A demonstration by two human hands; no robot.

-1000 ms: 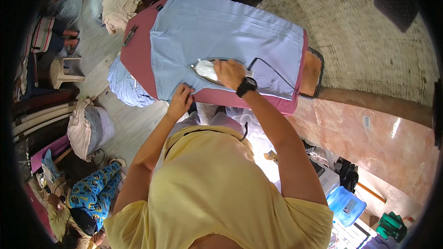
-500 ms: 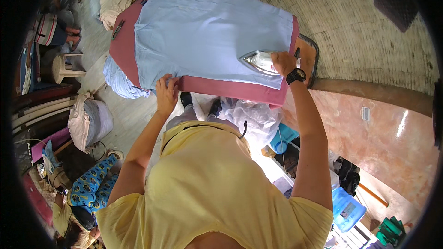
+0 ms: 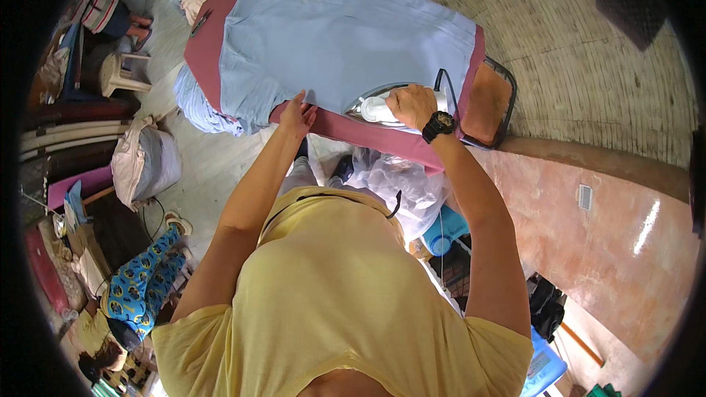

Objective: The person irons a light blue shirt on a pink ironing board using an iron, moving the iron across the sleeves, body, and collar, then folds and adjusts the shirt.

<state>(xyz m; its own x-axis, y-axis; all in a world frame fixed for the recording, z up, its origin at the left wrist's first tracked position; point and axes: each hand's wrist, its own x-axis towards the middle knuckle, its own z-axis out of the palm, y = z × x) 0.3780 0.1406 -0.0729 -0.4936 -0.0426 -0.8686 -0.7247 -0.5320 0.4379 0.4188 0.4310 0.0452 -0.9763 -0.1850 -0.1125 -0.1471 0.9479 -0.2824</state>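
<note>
A light blue garment (image 3: 346,37) lies spread over an ironing board with a dark red cover (image 3: 202,66). My right hand (image 3: 412,106), with a black watch at the wrist, is closed round the handle of a white iron (image 3: 375,109). The iron lies flat at the garment's near edge, its metal tip pointing left. At the near left edge of the cloth is my left hand (image 3: 298,115), fingers stretched out and touching the garment's edge. Some of the garment's left part is bunched in folds beside that hand.
Striped blue cloth (image 3: 202,106) hangs below the board's left end. An orange-brown iron rest (image 3: 487,103) is at the right end. Clear plastic (image 3: 401,180) lies under the board. A stool (image 3: 125,73), a stuffed sack (image 3: 147,162) and other people (image 3: 147,287) are at the left.
The iron has slid left along the garment's near edge in my right hand. My left hand has shifted right and its fingers have straightened. The whole view has shifted slightly.
</note>
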